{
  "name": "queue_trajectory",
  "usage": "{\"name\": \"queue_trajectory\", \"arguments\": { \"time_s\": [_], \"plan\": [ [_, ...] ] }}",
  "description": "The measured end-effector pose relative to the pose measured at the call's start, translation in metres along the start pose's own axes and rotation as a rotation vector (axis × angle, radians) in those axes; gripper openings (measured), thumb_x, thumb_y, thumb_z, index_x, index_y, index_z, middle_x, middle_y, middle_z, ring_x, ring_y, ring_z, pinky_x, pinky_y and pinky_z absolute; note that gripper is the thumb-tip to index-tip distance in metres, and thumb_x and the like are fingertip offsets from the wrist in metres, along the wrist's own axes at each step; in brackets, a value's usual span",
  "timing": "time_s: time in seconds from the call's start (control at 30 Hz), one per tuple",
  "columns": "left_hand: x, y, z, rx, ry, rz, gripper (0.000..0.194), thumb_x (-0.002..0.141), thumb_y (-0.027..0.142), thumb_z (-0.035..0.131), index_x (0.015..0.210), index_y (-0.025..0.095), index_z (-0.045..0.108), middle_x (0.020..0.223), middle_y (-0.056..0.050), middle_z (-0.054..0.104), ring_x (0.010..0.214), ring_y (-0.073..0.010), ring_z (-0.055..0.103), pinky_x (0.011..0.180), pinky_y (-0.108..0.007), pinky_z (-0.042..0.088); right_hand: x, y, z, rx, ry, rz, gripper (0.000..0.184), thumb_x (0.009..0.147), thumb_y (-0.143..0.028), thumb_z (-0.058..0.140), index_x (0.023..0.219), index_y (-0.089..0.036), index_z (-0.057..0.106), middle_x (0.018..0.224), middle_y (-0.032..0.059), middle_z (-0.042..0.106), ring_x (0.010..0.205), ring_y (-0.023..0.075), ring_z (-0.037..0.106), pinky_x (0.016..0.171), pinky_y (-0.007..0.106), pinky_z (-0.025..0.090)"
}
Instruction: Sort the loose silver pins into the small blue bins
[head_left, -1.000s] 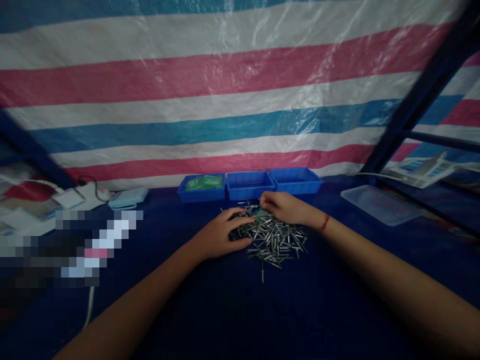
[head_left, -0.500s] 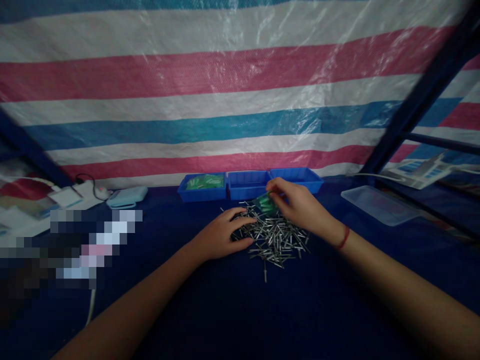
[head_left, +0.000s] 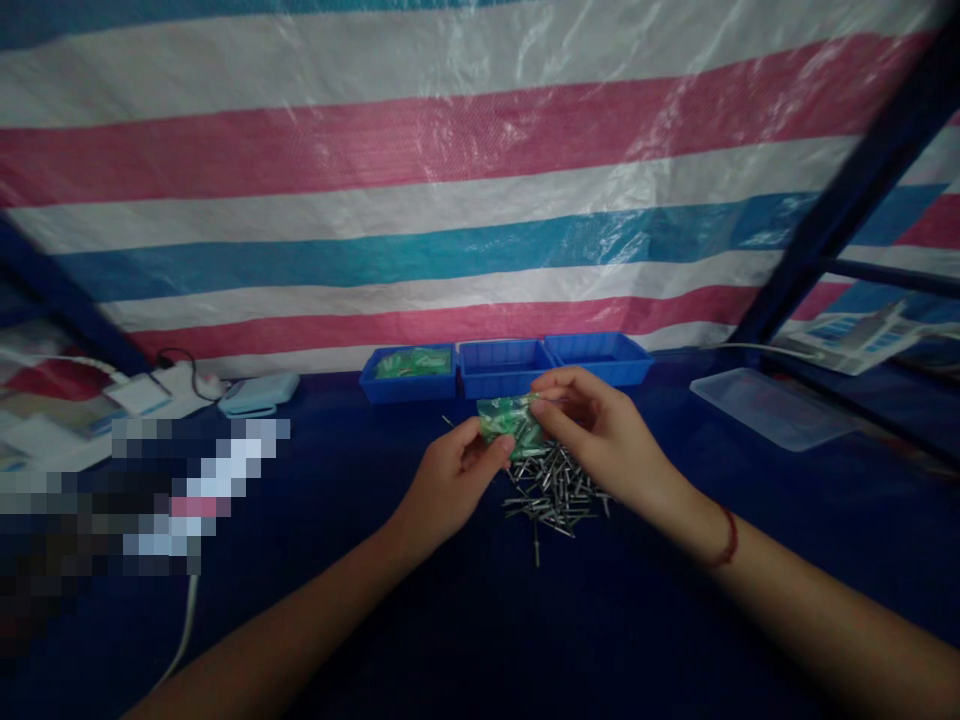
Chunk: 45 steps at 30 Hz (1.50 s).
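A small green plastic bag point(head_left: 508, 422) hangs between both hands just above a pile of small metal pins point(head_left: 555, 490) on the dark blue table point(head_left: 480, 620). My left hand point(head_left: 450, 480) pinches the bag's left side with thumb and fingers. My right hand point(head_left: 600, 430) grips its right edge; a red string is round that wrist. Three blue trays stand in a row behind the pile: the left tray point(head_left: 409, 373) holds more green bags, the middle tray point(head_left: 501, 366) and right tray point(head_left: 600, 358) show no contents.
A striped pink, white and blue tarpaulin point(head_left: 450, 200) hangs behind the table. A clear plastic lid point(head_left: 772, 405) lies at the right, near a dark blue frame post point(head_left: 847, 200). At the left lie a pale blue case point(head_left: 259, 393), white devices with a cable, and a blurred-out patch.
My right hand picked the green bag out of the pin pile and lifted it. My left hand left the pins and rose to take the bag's other side.
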<state>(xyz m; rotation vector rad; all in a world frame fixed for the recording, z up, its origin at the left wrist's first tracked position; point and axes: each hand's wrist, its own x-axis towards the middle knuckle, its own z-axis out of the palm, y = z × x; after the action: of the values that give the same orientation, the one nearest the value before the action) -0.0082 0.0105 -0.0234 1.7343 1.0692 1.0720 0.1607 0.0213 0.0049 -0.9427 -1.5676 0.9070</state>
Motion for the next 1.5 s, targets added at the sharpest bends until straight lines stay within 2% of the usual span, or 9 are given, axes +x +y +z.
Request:
{"name": "queue_trajectory", "arguments": {
  "time_s": [0.17, 0.3, 0.4, 0.47, 0.57, 0.8, 0.97, 1.13, 1.5],
  "plan": [
    [-0.002, 0.0, -0.002, -0.114, 0.016, -0.005, 0.022, 0.083, 0.036, 0.054, 0.086, 0.015, 0.058, 0.074, -0.002, 0.06, 0.072, -0.0147, 0.058, 0.067, -0.027, 0.044, -0.005, 0.0, 0.002, -0.002, -0.266, 0.023, 0.006, 0.074, -0.021, 0.062, 0.076, -0.018, 0.058, 0.07, -0.0005, 0.063, 0.064, 0.0119, 0.061, 0.059, 0.027, 0.049],
    [0.002, -0.002, -0.003, -0.41, 0.058, -0.087, 0.048, 0.082, 0.057, 0.048, 0.11, 0.017, 0.052, 0.094, -0.007, 0.061, 0.078, -0.0173, 0.059, 0.065, -0.028, 0.047, -0.008, -0.002, 0.0, -0.227, -0.107, -0.265, 0.006, 0.078, -0.015, 0.057, 0.077, -0.019, 0.061, 0.079, 0.0025, 0.065, 0.074, 0.0144, 0.062, 0.063, 0.029, 0.05],
    [0.003, -0.002, -0.003, -0.63, -0.058, -0.244, 0.069, 0.078, 0.073, 0.033, 0.11, 0.015, 0.053, 0.092, -0.01, 0.062, 0.068, -0.0168, 0.059, 0.053, -0.026, 0.045, -0.01, -0.004, -0.004, -0.394, -0.074, -0.511, 0.015, 0.08, -0.01, 0.053, 0.083, -0.022, 0.063, 0.091, 0.004, 0.064, 0.088, 0.017, 0.061, 0.075, 0.033, 0.05],
    [0.001, 0.0, -0.003, -0.643, -0.167, -0.286, 0.066, 0.076, 0.073, 0.039, 0.097, 0.013, 0.059, 0.079, -0.008, 0.062, 0.062, -0.0149, 0.057, 0.051, -0.025, 0.043, -0.011, -0.005, -0.006, -0.485, -0.098, -0.6, 0.021, 0.081, -0.009, 0.051, 0.086, -0.025, 0.064, 0.097, 0.0038, 0.063, 0.095, 0.0187, 0.059, 0.08, 0.037, 0.049],
    [-0.003, 0.003, 0.0, -0.558, -0.144, -0.24, 0.043, 0.076, 0.055, 0.059, 0.09, 0.014, 0.061, 0.073, -0.005, 0.06, 0.061, -0.0131, 0.056, 0.054, -0.025, 0.045, -0.012, -0.005, -0.006, -0.573, -0.12, -0.669, 0.026, 0.081, -0.009, 0.05, 0.089, -0.028, 0.065, 0.105, 0.0041, 0.06, 0.102, 0.0215, 0.055, 0.082, 0.042, 0.047],
    [-0.002, 0.003, -0.003, -0.362, 0.03, -0.141, 0.028, 0.08, 0.041, 0.058, 0.087, 0.015, 0.062, 0.078, -0.004, 0.062, 0.063, -0.0123, 0.055, 0.061, -0.027, 0.047, -0.013, -0.001, 0.006, -0.26, -0.09, -0.263, 0.028, 0.086, -0.024, 0.051, 0.114, -0.022, 0.05, 0.092, 0.0043, 0.059, 0.071, 0.0134, 0.058, 0.064, 0.03, 0.048],
    [-0.002, 0.002, -0.006, -0.286, -0.002, -0.087, 0.028, 0.08, 0.041, 0.057, 0.088, 0.015, 0.061, 0.077, -0.002, 0.062, 0.063, -0.0119, 0.056, 0.06, -0.025, 0.047, -0.016, 0.008, 0.013, -0.105, -0.266, -0.05, 0.013, 0.084, -0.031, 0.055, 0.086, -0.019, 0.05, 0.065, -0.0038, 0.051, 0.056, 0.0097, 0.049, 0.05, 0.024, 0.039],
    [-0.003, 0.0, -0.002, -0.23, -0.037, -0.082, 0.032, 0.083, 0.046, 0.052, 0.086, 0.015, 0.057, 0.066, 0.0, 0.057, 0.055, -0.0098, 0.053, 0.053, -0.023, 0.045, -0.017, 0.01, 0.012, -0.104, -0.218, -0.022, 0.026, 0.085, -0.035, 0.053, 0.069, -0.021, 0.039, 0.062, -0.0043, 0.045, 0.054, 0.0095, 0.045, 0.049, 0.025, 0.036],
    [-0.003, -0.002, -0.006, -0.158, -0.071, -0.008, 0.026, 0.085, 0.041, 0.048, 0.085, 0.015, 0.052, 0.067, 0.0, 0.057, 0.054, -0.0093, 0.052, 0.05, -0.022, 0.043, -0.014, 0.005, 0.008, -0.085, -0.314, -0.043, 0.02, 0.085, -0.033, 0.054, 0.072, -0.02, 0.047, 0.062, -0.0033, 0.052, 0.055, 0.01, 0.05, 0.049, 0.024, 0.04]
  ]
}}
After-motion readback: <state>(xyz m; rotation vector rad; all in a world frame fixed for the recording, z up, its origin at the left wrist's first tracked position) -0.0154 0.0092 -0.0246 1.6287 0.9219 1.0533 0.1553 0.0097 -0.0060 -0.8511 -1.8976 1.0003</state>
